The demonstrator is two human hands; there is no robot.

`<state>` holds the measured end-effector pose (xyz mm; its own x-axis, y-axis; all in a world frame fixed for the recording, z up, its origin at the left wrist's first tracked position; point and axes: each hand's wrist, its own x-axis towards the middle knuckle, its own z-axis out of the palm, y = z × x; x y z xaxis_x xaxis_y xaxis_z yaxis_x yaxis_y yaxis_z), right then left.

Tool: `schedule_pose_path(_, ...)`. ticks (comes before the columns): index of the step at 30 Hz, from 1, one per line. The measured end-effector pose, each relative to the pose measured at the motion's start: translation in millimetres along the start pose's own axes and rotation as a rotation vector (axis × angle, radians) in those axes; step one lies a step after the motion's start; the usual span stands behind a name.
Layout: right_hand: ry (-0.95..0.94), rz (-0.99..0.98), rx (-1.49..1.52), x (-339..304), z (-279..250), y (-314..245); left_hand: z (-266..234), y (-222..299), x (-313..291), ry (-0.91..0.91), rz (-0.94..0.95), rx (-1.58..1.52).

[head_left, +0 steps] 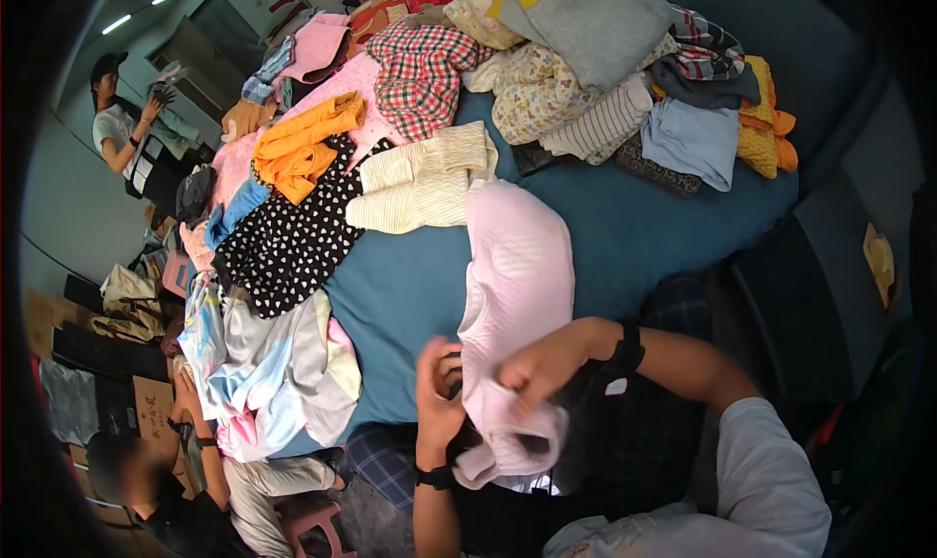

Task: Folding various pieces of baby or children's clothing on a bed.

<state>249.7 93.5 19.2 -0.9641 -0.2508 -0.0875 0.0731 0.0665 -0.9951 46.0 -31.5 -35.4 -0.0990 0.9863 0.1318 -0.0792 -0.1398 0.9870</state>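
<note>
Blue surface [390, 289], clothes [288, 255] heaped from eight to two o'clock, ceiling lights [117, 24] at ten. Pink garment [522, 255] spans centre to six; right hand [547, 363], reaching from four, clenches it; left hand [439, 392] curls alongside, grip indeterminable.

Blue surface [644, 246] | cream striped garment [420, 189] | black heart-print cloth [283, 250] | pale-pink garment [522, 265], partly
</note>
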Motion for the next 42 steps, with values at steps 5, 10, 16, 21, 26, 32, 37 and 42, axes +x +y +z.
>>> schedule_pose_path(5,0.494,-0.091,0.714,-10,-14,22,18,9,8,-0.145,0.059,0.399)
schedule_pose_path(10,0.645,-0.454,0.701,-12,-10,4,15,-4,-5,-0.077,-0.016,0.471)
schedule_pose_path(16,0.634,-0.23,-0.077,1,-14,18,-29,-69,-11,0.151,-0.007,0.547)
schedule_pose_path(21,0.216,0.21,0.018,2,-12,33,17,-17,-12,0.278,0.03,0.382)
schedule_pose_path(26,0.796,-0.163,-0.211,14,0,38,15,-23,-15,0.298,0.07,-0.041)
schedule_pose_path(32,1.008,-0.169,-0.776,12,-11,27,35,4,1,0.16,0.395,0.127)
schedule_pose_path(37,1.085,-0.281,-0.844,38,-3,29,39,-1,-6,0.06,0.164,0.325)
schedule_pose_path(42,1.05,-0.19,-0.854,35,-8,33,37,13,-5,0.073,0.075,0.11)
